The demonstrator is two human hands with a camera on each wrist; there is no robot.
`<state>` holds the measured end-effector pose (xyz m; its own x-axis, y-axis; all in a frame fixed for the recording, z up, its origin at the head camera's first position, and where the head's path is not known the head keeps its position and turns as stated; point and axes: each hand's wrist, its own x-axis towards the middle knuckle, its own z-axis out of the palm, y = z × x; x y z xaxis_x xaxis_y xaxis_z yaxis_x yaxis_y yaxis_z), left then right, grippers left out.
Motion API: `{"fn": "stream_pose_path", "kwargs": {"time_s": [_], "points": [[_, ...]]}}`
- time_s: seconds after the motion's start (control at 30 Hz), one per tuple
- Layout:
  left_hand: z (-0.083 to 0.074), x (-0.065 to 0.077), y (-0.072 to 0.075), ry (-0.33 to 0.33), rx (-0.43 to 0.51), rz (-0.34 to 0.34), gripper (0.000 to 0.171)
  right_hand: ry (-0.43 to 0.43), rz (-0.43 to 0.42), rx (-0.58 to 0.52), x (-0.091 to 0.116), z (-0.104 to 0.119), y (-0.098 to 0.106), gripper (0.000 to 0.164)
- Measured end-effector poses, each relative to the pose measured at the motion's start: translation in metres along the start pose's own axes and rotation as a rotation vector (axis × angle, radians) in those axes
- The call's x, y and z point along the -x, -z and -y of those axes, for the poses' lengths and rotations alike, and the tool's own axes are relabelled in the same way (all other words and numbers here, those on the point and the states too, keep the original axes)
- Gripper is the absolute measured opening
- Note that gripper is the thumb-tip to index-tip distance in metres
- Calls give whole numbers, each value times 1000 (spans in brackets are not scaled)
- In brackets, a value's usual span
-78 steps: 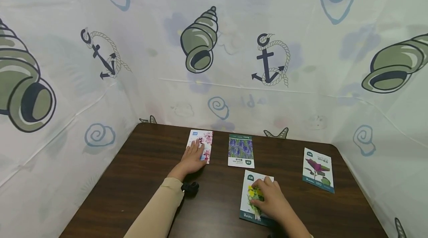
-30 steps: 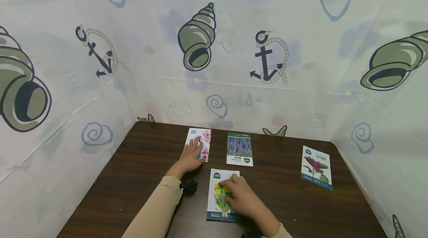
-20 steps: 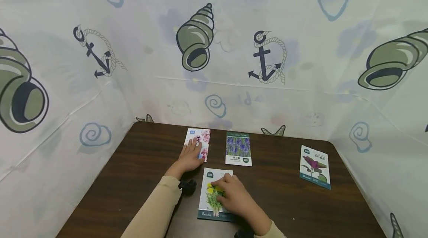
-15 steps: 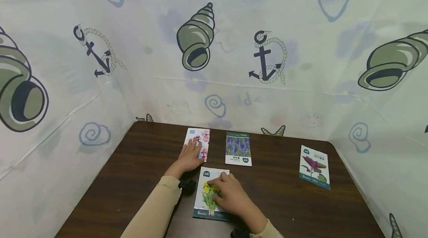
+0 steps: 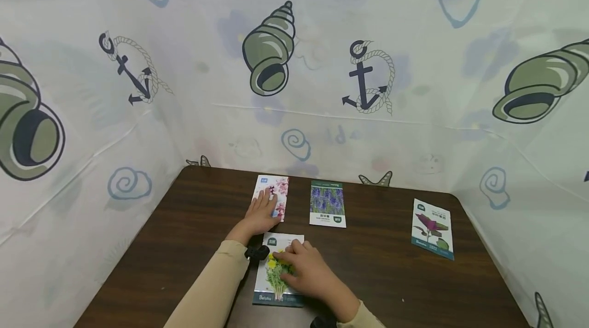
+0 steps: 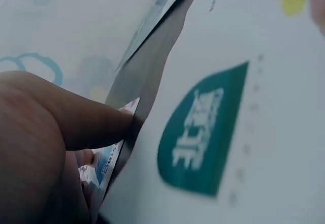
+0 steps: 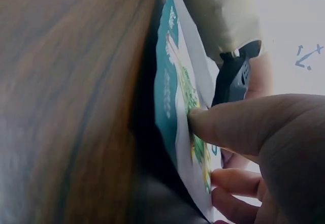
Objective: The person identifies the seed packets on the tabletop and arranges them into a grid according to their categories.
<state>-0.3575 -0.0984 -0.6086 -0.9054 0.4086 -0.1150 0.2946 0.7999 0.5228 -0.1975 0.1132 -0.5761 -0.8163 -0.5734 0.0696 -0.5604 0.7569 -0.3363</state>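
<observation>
In the head view my left hand (image 5: pixel 259 214) lies flat with spread fingers on a pink-blossom seed packet (image 5: pixel 281 184), covering its lower left part. My right hand (image 5: pixel 310 272) grips a white seed packet (image 5: pixel 262 282) with yellow flowers and a dark teal bottom band, thumb and fingertips bent onto its printed face. This packet's upper left corner is right by the left wrist. From the right wrist view, the thumb (image 7: pixel 218 125) presses the face, with dark shadow under the packet's edge. The left wrist view shows its white top with a green logo close up.
A purple-flower seed packet (image 5: pixel 327 205) lies at the back middle of the dark wooden table (image 5: pixel 391 246). Another, with a magenta flower (image 5: pixel 430 223), lies at the right. Printed cloth walls (image 5: pixel 322 87) enclose the table on its back and sides.
My right hand has carried the yellow-flower packet leftward, from the right of the middle to beside the left wrist. The left hand stays on the pink-blossom packet.
</observation>
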Motion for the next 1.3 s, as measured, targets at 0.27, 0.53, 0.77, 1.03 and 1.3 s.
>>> {"fn": "stream_pose_path", "kwargs": {"time_s": [0.27, 0.53, 0.77, 1.03, 1.3], "points": [[-1, 2, 5, -20, 24, -2, 83, 27, -3, -45, -4, 6, -1, 49], [7, -4, 1, 7, -12, 22, 84, 36, 66, -104, -6, 12, 0, 51], [6, -2, 3, 9, -21, 32, 84, 35, 131, -70, -4, 15, 1, 58], [3, -3, 3, 12, -36, 46, 84, 39, 246, -180, 1, 12, 3, 78], [3, -4, 2, 23, -42, 58, 85, 65, 220, -284, 3, 8, 0, 56]]}}
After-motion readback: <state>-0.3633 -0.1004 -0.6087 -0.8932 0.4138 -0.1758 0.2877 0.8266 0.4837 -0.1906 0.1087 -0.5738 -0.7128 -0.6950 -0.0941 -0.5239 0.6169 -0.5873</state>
